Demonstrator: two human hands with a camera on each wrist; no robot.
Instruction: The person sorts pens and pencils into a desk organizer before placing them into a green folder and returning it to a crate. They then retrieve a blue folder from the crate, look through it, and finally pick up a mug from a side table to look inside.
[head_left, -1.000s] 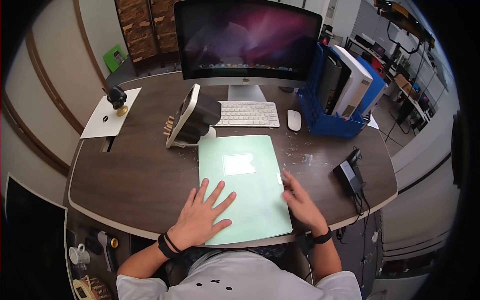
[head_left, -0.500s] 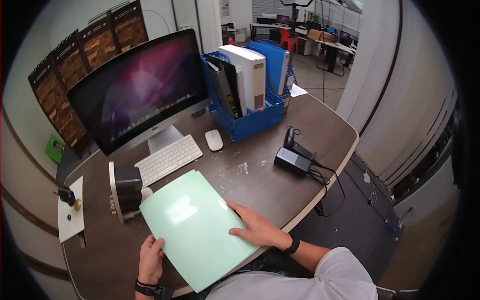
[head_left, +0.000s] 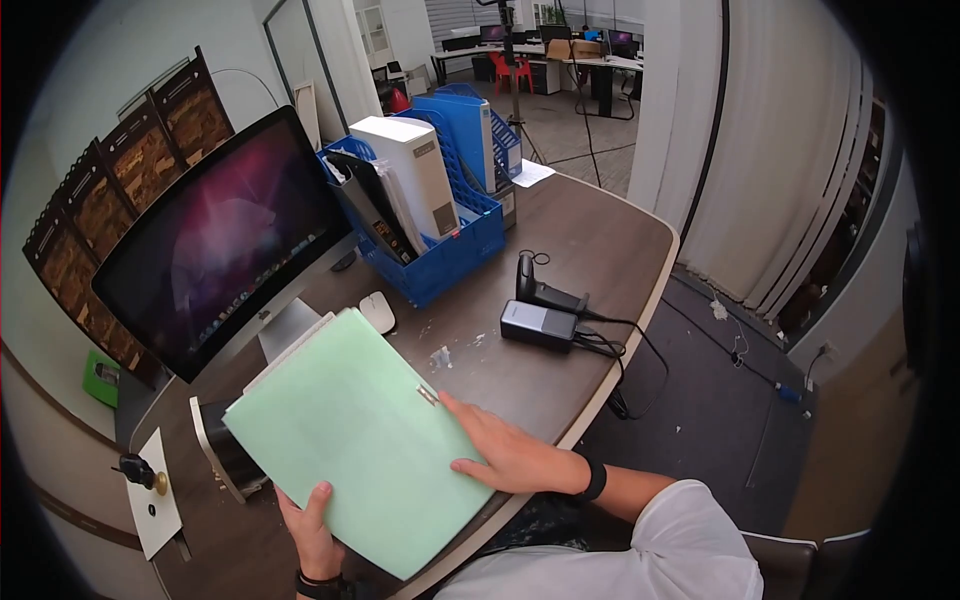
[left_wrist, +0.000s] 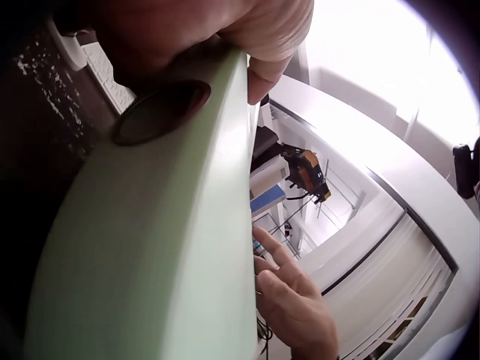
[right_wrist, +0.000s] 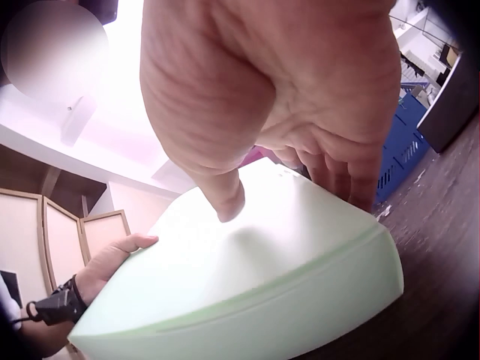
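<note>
Both hands hold a light green file box (head_left: 350,440) at the near edge of the desk, turned at an angle. My left hand (head_left: 312,535) grips its left side, thumb over the top face; the other fingers are hidden beneath. At the opposite side, my right hand (head_left: 515,455) grips the edge, thumb on the face and fingers along the side. A small clasp (head_left: 427,395) shows near the right edge. In the left wrist view, the box's narrow side has a round finger hole (left_wrist: 161,112) just under the left hand.
Beyond the box stand a monitor (head_left: 230,230), a white mouse (head_left: 377,312) and a blue file rack (head_left: 440,265) with binders. A black-and-grey device (head_left: 540,325) with cables lies to the right. A dark holder (head_left: 225,450) is at left; paper scraps (head_left: 440,357) litter the desk.
The left hand went from lying flat on the box to gripping its left side; the right hand took its right edge. The box has turned and risen, and the view has swung right.
</note>
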